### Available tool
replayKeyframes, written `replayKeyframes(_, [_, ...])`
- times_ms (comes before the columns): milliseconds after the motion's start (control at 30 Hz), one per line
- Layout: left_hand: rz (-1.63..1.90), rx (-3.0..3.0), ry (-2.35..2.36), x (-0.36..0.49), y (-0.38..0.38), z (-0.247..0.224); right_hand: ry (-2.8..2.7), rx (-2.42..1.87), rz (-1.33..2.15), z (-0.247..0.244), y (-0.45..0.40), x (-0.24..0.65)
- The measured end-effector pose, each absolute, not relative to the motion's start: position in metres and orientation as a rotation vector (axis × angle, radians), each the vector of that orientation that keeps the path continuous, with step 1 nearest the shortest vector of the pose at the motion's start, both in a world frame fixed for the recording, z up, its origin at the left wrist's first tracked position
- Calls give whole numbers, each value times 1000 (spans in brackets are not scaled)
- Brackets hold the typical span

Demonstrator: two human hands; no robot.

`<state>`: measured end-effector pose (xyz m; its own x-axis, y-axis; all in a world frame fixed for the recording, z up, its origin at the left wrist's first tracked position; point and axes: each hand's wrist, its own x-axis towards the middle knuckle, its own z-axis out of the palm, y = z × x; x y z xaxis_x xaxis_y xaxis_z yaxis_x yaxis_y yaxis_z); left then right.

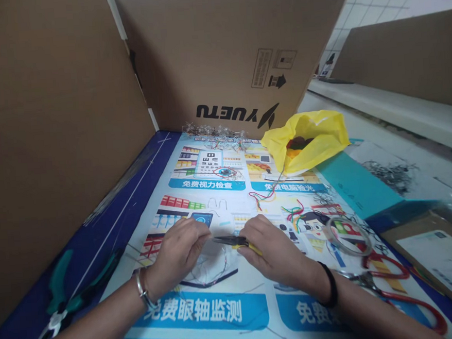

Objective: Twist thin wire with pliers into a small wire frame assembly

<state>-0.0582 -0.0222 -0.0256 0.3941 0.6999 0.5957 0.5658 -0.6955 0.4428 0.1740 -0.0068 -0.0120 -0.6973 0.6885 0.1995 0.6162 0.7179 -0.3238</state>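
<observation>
My right hand [268, 246] is closed round the yellow grips of a pair of long-nose pliers [229, 240], whose dark jaws point left. The jaws' tips meet the fingers of my left hand [181, 252], which is closed in a pinch. A thin wire [225, 265] curves in a loop below the pliers and runs up towards those fingers; its pinched end is hidden. Beneath both hands lies a printed sheet [197, 311] with blue bands. To the right sit a roll of clear tape [349, 236] and red-handled scissors [388, 282].
Cardboard panels [218, 51] wall off the left and back. Green-handled pliers [60, 289] lie at left. A yellow bag [321, 147] stands at back right, near red and green threads [294, 211]. Tangled wire bits [215, 131] line the back; more wire pieces [391, 176] lie right.
</observation>
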Motion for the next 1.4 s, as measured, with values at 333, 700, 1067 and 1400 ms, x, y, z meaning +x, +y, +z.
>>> replayKeyframes(333, [1151,2507,1123,-58,-23,-24,-2657,-1005,304,-14,-6,172])
replayKeyframes(700, [1144,2549,1114,-58,-24,-23,-2708,-952,238,-14,-5,171])
replayKeyframes(1067, [1147,2468,1133,-60,-22,-26,-2638,-1005,338,-16,-3,174])
replayKeyframes(1400, [1218,2344,1101,-61,-19,-25,-2580,-1027,443,-15,-4,177])
